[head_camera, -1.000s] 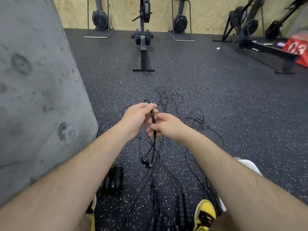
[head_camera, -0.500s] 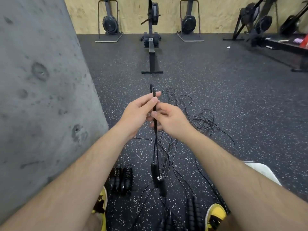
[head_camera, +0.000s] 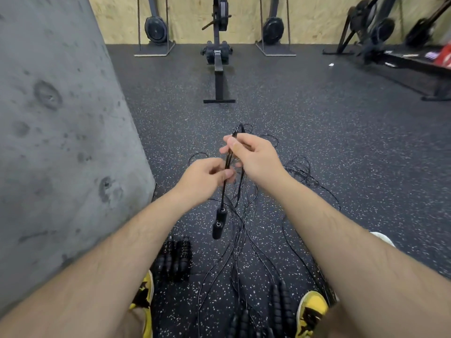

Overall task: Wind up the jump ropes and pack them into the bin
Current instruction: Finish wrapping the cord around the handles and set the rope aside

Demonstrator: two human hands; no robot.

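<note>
**Folding one rope into an even hank before it is packed**

A single jump rope (head_camera: 228,164) is held up in front of the body, doubled over so that its strands run side by side. The right hand (head_camera: 253,157) pinches the folded strands near the top, where the bend shows just above the fingers. The left hand (head_camera: 205,178) is curled around the same strands lower down. Below it the two handles (head_camera: 219,222) hang free, one touching the other, clear of the floor.

The step in hand is judged to be the winding of this rope. It is done well if the strands are kept flat and parallel between the two grips, so that no twist is carried into the next fold. The handles are best kept level, so the hank ends evenly.

Care is needed with the loose ropes (head_camera: 246,240) spread on the speckled floor (head_camera: 341,142) directly beneath: a hanging strand is easily caught in that tangle. More ridged handles (head_camera: 174,259) lie near the yellow shoes (head_camera: 311,311), so much of the task is judged to remain. A pale edge (head_camera: 383,239) beside the right forearm may be the bin, but this cannot be told for certain.
</note>
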